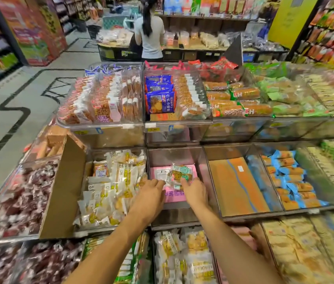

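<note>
Both my hands reach into a clear plastic bin [201, 160] in the middle tier of a snack display. A pink box [174, 196] lies on the bin's floor. On it sit a few small clear snack packets [179, 174] with green and white labels. My left hand [148, 193] has its fingertips at the left edge of the packets. My right hand [194, 190] has its fingers curled on the packets' near right edge. The fingertips of both hands are partly hidden by the hands themselves.
Left of this bin stands a bin of white and yellow packets [110, 185] with a cardboard divider [65, 189]. To the right a bin holds an orange box [235, 185]. Higher bins hold blue packs [160, 99]. A person [149, 33] stands at a far counter. An aisle floor [8, 111] runs left.
</note>
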Tool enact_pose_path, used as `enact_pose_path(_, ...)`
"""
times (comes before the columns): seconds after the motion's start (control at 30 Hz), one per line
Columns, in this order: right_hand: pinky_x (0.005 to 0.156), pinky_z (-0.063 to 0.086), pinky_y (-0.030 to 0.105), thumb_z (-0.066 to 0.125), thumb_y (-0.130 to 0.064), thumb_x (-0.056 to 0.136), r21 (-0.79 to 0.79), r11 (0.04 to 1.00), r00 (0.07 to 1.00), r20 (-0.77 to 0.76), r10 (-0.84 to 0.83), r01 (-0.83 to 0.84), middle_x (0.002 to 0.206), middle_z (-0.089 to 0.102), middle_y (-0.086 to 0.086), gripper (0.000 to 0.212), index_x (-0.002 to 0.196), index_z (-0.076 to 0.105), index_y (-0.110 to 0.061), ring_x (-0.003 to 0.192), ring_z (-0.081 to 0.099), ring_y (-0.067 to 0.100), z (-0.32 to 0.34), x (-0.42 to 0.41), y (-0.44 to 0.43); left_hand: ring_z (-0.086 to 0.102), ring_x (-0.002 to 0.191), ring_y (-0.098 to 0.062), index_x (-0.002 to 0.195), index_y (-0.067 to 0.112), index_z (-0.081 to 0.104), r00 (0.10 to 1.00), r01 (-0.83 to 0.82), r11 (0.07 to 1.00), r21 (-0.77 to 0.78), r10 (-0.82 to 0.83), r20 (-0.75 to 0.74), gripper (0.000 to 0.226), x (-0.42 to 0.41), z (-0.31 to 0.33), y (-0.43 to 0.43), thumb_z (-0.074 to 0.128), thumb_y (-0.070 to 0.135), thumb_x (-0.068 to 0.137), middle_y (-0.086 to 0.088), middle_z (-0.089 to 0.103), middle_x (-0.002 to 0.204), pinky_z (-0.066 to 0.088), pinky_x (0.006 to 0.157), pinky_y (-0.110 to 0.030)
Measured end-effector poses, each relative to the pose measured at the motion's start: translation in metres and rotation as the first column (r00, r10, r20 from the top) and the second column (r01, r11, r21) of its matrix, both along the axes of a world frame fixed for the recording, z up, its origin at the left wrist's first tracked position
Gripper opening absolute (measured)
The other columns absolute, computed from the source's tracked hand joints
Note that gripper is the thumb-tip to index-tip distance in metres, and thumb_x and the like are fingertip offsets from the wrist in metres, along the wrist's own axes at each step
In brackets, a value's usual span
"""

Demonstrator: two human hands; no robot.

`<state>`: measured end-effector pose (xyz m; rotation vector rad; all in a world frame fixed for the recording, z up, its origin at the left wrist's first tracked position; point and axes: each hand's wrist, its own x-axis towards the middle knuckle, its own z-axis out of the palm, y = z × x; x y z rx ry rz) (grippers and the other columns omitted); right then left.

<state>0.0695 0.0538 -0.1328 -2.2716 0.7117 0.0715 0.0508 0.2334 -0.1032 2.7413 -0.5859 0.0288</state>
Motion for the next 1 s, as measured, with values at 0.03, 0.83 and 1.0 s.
enact_pose_path(0.03, 0.073, 0.046, 0.033, 0.061, -0.055, 0.100, 0.002, 1.000, 1.000, -0.009, -0.014, 0.015, 0.114, 0.071, 0.012, 0.054, 0.121, 0.063, -0.006, 0.104, 0.069, 0.033, -0.001, 0.004, 0.001, 0.057, 0.112, -0.024, 0.138, 0.015, 0.057, 1.000, -0.003, 1.000, -0.019, 0.003, -0.019, 0.034, 0.003, -0.002, -0.002, 0.048, 0.025, 0.107, -0.005, 0.064, 0.123, 0.048, 0.094, -0.034)
enact_pose_path(0.83, 0.087, 0.060, 0.041, 0.090, -0.031, 0.081, 0.331, 0.939, 0.982, -0.187, -0.037, 0.098, 0.110, 0.075, 0.005, 0.045, 0.112, 0.069, -0.007, 0.098, 0.073, 0.028, -0.025, 0.065, -0.034, 0.065, 0.109, -0.016, 0.139, 0.014, 0.057, 0.833, -0.484, 0.772, -0.412, 0.260, -0.489, 0.038, 0.051, -0.009, -0.034, 0.061, 0.016, 0.102, -0.002, 0.069, 0.124, 0.052, 0.097, -0.029)
enact_pose_path(1.0, 0.085, 0.063, 0.045, 0.091, -0.025, 0.079, 0.452, 0.887, 0.992, -0.117, -0.041, 0.090, 0.091, 0.078, 0.002, 0.025, 0.094, 0.074, -0.014, 0.084, 0.075, 0.022, -0.026, 0.065, -0.034, 0.063, 0.117, -0.017, 0.144, 0.014, 0.054, 0.808, -0.528, 0.716, -0.457, 0.257, -0.530, 0.041, 0.045, -0.016, -0.038, 0.061, 0.020, 0.104, -0.005, 0.066, 0.133, 0.051, 0.108, -0.040)
